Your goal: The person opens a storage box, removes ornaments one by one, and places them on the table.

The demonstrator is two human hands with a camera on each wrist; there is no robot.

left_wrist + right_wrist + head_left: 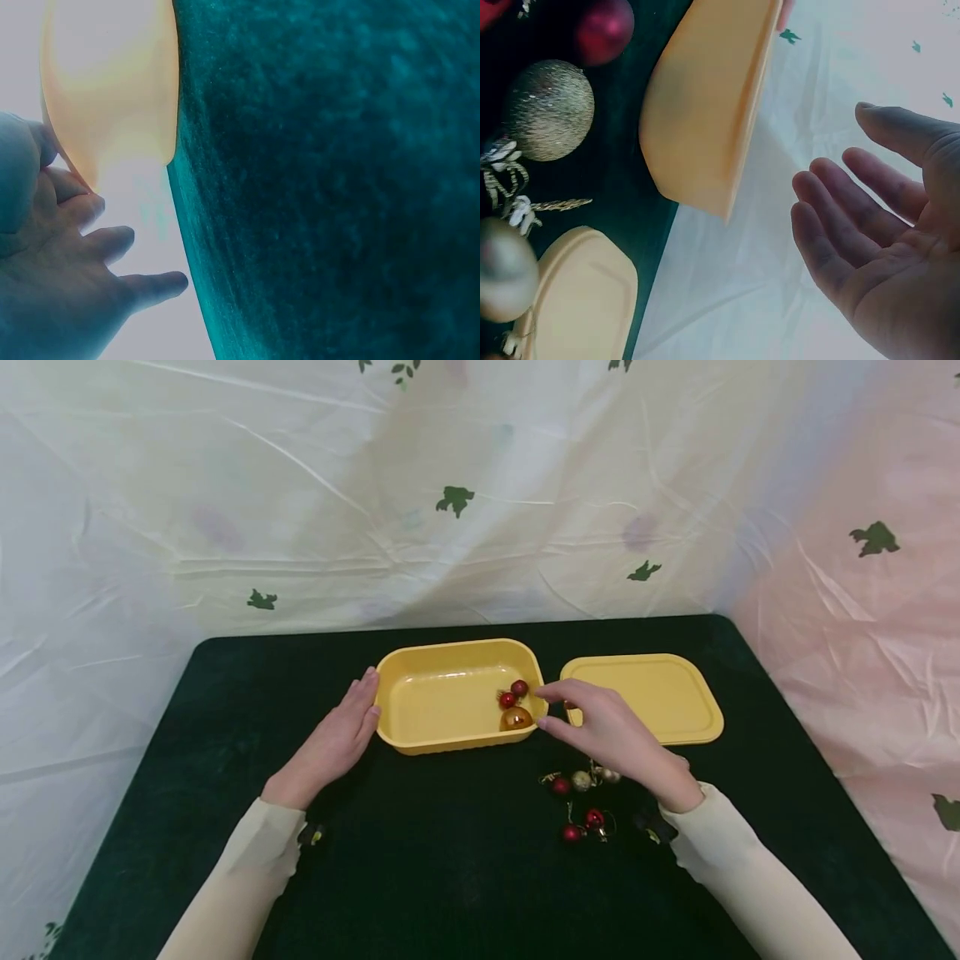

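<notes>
A yellow plastic box (442,693) stands on the dark green table, with two small red Christmas balls (519,687) and a shiny gold ball (516,718) at its right end. My left hand (335,739) rests against the box's left end, its fingers straight; the left wrist view shows that hand (67,255) beside the box wall (112,82). At the opposite end, my right hand (603,727) hovers by the rim, thumb and fingers apart. Nothing lies in this hand (877,240) in the right wrist view.
A yellow lid (660,693) lies right of the box, partly behind my right hand. In front of it are several ornaments: red balls (572,832), a glittery gold ball (581,780) and a paler ball (611,775). Behind the table hangs a pale patterned cloth (525,543).
</notes>
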